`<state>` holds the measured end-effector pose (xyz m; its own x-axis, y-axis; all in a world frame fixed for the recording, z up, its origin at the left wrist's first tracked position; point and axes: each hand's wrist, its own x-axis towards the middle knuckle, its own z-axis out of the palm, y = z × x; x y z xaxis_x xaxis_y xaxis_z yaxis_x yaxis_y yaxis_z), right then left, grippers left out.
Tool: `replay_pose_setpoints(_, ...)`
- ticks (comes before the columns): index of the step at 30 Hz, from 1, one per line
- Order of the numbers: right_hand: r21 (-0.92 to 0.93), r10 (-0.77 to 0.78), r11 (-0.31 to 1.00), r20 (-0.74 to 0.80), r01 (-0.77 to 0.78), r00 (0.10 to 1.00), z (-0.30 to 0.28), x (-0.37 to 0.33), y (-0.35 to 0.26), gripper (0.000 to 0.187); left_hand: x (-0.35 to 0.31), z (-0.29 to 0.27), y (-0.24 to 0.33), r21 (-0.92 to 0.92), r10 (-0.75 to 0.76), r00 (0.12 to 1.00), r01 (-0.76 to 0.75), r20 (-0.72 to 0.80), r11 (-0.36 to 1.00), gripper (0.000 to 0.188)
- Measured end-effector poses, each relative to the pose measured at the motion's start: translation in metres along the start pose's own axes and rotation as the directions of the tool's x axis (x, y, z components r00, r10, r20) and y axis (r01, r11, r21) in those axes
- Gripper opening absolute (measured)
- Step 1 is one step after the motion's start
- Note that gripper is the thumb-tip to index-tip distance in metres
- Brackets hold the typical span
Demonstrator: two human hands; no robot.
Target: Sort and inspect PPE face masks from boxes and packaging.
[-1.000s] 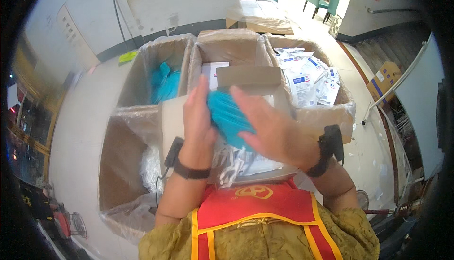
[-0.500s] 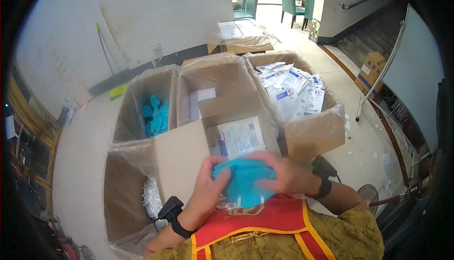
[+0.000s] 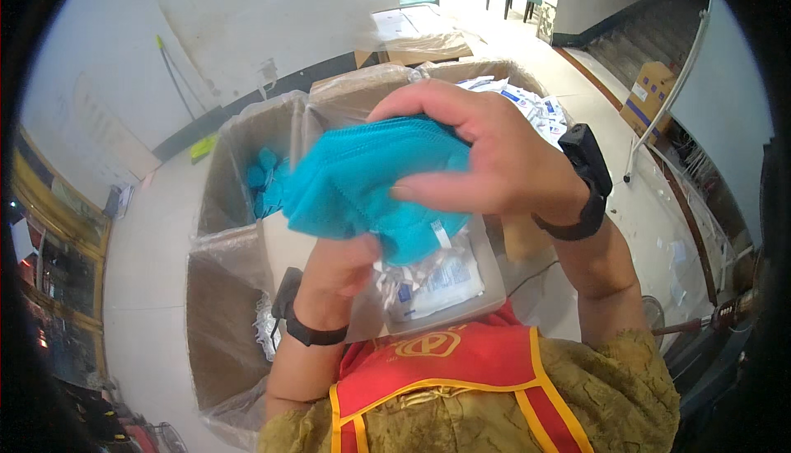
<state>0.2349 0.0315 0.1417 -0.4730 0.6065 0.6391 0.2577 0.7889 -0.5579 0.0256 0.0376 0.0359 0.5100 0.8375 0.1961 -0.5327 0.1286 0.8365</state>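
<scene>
I hold a teal face mask (image 3: 371, 165), seemingly a stack of several, raised over the boxes. My right hand (image 3: 507, 148) grips it from the right, thumb across the front and fingers over the top edge. My left hand (image 3: 338, 263) is closed on its lower left edge, most of its fingers hidden behind the fabric. White straps (image 3: 404, 276) bunch below the teal fabric. Under my hands, a white packet with blue print (image 3: 445, 284) lies in a small open carton (image 3: 490, 292).
A plastic-lined box at the left holds teal masks (image 3: 265, 177). At the far right, another contains white packets (image 3: 535, 111). White strips (image 3: 265, 329) lie in the near left box (image 3: 218, 321). A cardboard carton (image 3: 648, 99) stands by the stairs.
Both hands have lifted the teal masks up and away from my chest. My right hand has swung over the top right, and my left has moved below the lower left edge.
</scene>
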Motion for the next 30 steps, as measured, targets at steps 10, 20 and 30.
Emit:
replay_pose_setpoints(10,0.74,0.408,0.612,0.005,-0.278,0.913,0.035,-0.044,0.056,0.085,0.012,0.012,-0.002,0.235,0.298,0.938,-0.253,-0.179,0.939,0.051)
replay_pose_setpoints(20,0.579,0.376,0.729,0.106,-0.365,0.92,0.061,-0.048,0.073,0.05,0.002,0.007,0.014,0.579,0.286,0.93,-0.105,-0.231,0.809,0.047)
replay_pose_setpoints(30,-0.016,0.158,0.987,0.161,-0.157,0.974,0.035,-0.079,0.064,0.022,-0.004,-0.038,0.048,0.064,0.308,0.769,-0.331,-0.56,0.941,0.046)
